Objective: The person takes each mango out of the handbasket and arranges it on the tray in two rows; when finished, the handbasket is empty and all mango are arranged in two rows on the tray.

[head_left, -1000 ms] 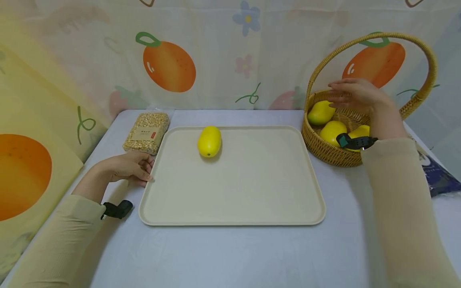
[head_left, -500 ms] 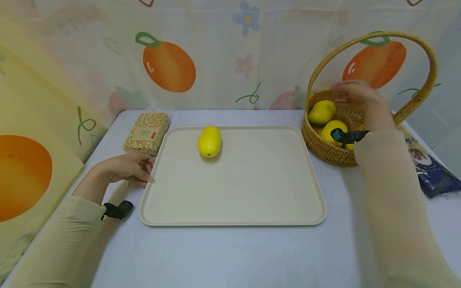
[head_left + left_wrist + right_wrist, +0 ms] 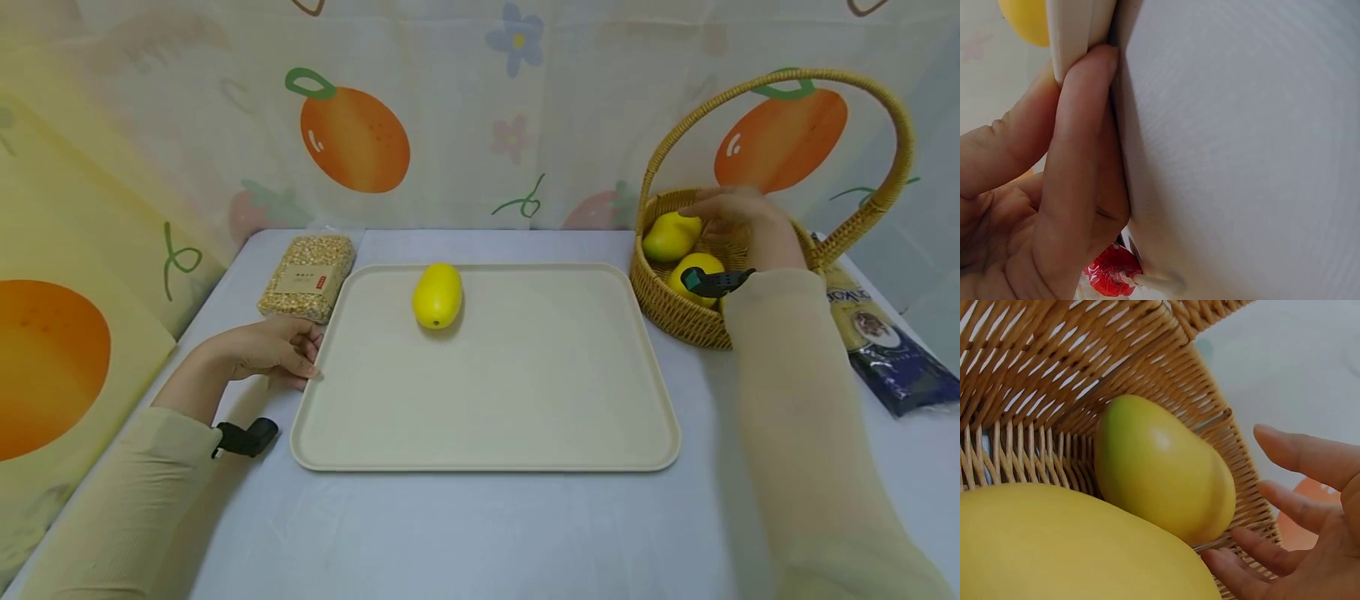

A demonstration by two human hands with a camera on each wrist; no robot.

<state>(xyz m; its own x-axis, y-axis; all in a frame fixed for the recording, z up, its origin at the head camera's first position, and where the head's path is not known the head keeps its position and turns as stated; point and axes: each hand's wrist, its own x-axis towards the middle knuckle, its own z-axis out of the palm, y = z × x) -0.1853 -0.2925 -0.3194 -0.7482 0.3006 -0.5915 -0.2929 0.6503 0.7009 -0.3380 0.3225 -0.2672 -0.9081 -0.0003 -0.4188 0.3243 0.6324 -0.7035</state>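
Note:
My left hand pinches the left rim of the cream tray; in the left wrist view thumb and index finger meet at its edge. A yellow oval fruit lies on the tray toward the back. At the right, my right hand reaches under the handle of the wicker basket, fingers spread. In the right wrist view its fingertips are right beside a yellow-green mango, uncurled. Closer to that camera lies another yellow fruit. My right forearm hides part of the basket.
A clear pack of yellow grains lies behind my left hand. Right of the basket is a blue and gold packet. A red wrapped thing shows in the left wrist view. A printed curtain hangs behind the table.
My right hand has come down into the basket toward the mango, its forearm shifting left and uncovering more of the blue packet. My left hand and the tray have stayed put.

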